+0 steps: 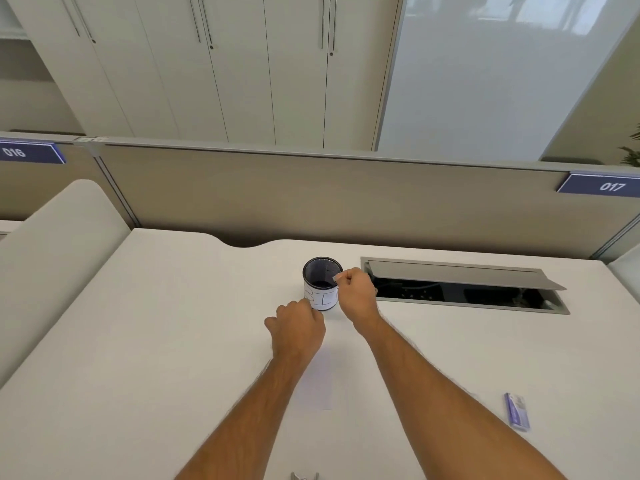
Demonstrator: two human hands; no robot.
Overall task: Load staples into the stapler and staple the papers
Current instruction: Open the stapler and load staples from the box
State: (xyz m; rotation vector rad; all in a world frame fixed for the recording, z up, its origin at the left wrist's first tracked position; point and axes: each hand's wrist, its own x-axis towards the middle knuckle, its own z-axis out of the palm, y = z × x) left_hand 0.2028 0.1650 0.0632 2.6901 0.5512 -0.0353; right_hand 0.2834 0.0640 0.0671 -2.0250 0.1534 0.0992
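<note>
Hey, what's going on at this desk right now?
A person is reaching with both hands to a black mesh pen cup near the back of the white desk. The right hand pinches something small and pale at the cup's rim; the left hand is curled by its base. A small staple box lies untouched to the right, and paper lies under the forearms. No stapling has started.

Black cup (322, 284) beside open cable hatch (464, 284); white desk (138, 341).
</note>
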